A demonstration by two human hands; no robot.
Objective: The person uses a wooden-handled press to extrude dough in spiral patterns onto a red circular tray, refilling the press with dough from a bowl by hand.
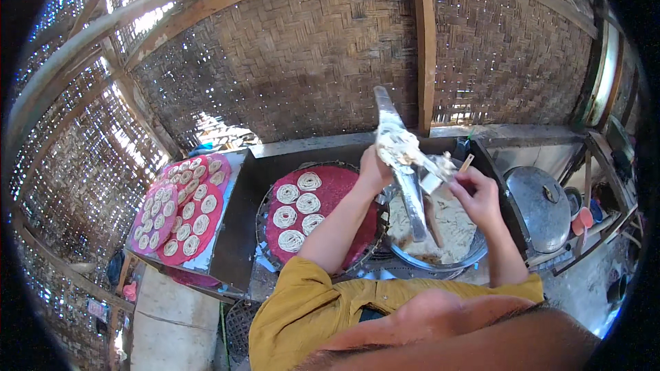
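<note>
shirt: mustard yellow, worn by the person, spread along the lower edge, with both forearms reaching forward from it.
basin (477, 250): in front of the body, round, holding pale, wet dough.
left hand (373, 170): grips the press; its fingers look curled around it, some hidden behind the metal.
right hand (479, 197): beside the basin's right part, thumb and forefinger pinching a slim pale stick (467, 162).
press (412, 196): long, metal, held tilted above the basin, its middle thickly smeared with dough.
mat (344, 196): round and red, left of the basin, bearing six visible dough spirals (284, 217), one partly behind the left forearm.
discs (168, 235): pink and red, overlapping at far left, dotted with more spirals.
pot (540, 209): lidded, silvery, right of the basin.
ladle (582, 218): pink, just beside the pot.
wall (309, 55): woven, brown, behind everything, crossed by an upright wooden post (425, 48).
</note>
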